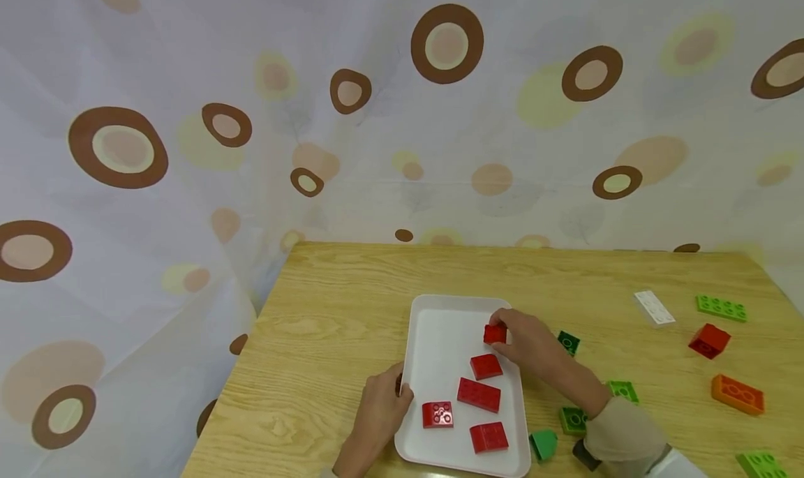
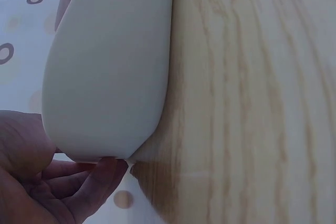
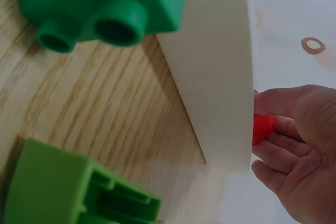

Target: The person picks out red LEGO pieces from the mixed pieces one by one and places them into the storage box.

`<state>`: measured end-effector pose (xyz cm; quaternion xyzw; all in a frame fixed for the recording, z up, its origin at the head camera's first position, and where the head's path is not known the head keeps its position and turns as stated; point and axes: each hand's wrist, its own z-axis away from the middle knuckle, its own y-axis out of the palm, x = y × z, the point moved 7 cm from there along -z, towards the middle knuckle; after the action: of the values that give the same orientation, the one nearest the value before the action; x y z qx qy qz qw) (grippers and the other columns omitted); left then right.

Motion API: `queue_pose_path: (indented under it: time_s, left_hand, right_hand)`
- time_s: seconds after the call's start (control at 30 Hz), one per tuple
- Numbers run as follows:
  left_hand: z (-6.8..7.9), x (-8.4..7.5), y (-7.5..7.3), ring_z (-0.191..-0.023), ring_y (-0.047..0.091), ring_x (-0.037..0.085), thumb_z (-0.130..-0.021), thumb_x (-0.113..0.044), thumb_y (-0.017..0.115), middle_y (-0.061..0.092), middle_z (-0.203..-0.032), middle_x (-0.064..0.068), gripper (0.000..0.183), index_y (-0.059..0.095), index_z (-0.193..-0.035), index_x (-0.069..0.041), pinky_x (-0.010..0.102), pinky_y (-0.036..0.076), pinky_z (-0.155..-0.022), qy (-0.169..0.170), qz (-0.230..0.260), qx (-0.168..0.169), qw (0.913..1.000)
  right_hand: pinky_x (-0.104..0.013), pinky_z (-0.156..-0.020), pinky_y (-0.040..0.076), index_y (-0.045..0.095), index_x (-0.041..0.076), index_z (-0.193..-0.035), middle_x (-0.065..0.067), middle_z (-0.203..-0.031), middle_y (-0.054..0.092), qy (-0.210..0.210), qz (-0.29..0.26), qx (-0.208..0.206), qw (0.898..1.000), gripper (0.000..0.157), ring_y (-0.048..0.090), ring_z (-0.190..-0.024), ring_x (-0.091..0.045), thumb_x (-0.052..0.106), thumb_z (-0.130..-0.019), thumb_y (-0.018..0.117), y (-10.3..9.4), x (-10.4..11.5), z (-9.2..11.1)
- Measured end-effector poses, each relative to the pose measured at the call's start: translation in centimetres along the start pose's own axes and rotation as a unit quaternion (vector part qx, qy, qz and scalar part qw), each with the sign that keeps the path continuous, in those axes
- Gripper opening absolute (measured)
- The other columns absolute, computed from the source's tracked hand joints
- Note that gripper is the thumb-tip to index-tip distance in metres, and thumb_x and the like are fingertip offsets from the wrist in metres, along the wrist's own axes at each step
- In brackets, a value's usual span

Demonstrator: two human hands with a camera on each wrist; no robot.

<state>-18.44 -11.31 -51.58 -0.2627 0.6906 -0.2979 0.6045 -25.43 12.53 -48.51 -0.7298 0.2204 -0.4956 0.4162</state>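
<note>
A white tray lies on the wooden table with several red toy bricks in it. At its upper right, my right hand pinches a small red brick just inside the rim; the right wrist view shows this red brick between thumb and fingers, partly hidden by the tray wall. My left hand grips the tray's left edge, its curled fingers touching the outer wall in the left wrist view. Nearest the held brick is a curved red brick, with a longer red brick below it.
Right of the tray lie a green brick, a dark green brick and a light green brick, close to the right forearm. Farther right are a white plate brick, a red brick and an orange brick. A patterned curtain hangs behind.
</note>
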Motion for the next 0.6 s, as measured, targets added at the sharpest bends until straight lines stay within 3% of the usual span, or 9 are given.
queue_pose_path:
  time_s: [0.6]
  left_hand:
    - [0.0,-0.1,-0.2,-0.069,0.059,0.011,-0.086,0.004,0.065,0.072,-0.086,0.012,0.027,0.069,-0.112,0.005,0.024,0.049,-0.057,0.011,0.0,-0.011,0.9999]
  right_hand:
    - [-0.03,-0.065,0.051,0.061,0.002,-0.106,-0.004,-0.09,0.061,0.022,0.019,0.035,0.999,0.034,0.054,-0.077,-0.017,0.009,-0.081,0.083,2.1,-0.3,-1.3]
